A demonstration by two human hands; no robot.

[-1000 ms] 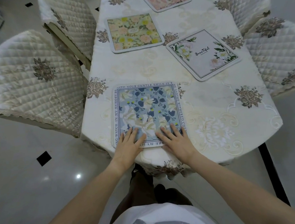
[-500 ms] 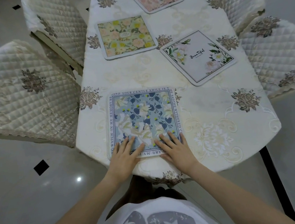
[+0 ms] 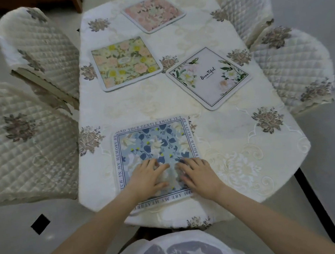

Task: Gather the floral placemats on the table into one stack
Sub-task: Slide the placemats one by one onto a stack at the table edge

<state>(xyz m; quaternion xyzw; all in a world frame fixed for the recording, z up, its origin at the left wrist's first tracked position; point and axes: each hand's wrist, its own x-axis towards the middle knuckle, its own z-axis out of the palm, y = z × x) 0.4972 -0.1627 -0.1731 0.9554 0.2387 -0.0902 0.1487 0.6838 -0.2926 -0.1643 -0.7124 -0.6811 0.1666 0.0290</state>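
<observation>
Placemats, floral, four on the tabletop [image 3: 237, 139], none stacked yet by this view: blue placemat [image 3: 154, 149] at the near edge, white "Beautiful" placemat [image 3: 209, 78] right of centre, yellow-and-pink placemat [image 3: 127, 62] left of centre, pink placemat [image 3: 152, 12] at the far end, all lying apart. Left hand [image 3: 147, 178] and right hand [image 3: 198, 175] rest palm-down, side by side, on the blue placemat's near half, fingers spread fairly flat, grip closed round nothing.

1. Table [image 3: 237, 139], centre of frame: covered by cream cloth with embroidered grey-brown flower motifs.
2. Quilted chair covers: two at left [image 3: 18, 148] [image 3: 38, 49], two at right [image 3: 293, 66] [image 3: 244, 3], each bearing similar flower motifs.
3. Floor [image 3: 18, 237], lower left: pale glossy tile with black diamond inset [image 3: 40, 224].
</observation>
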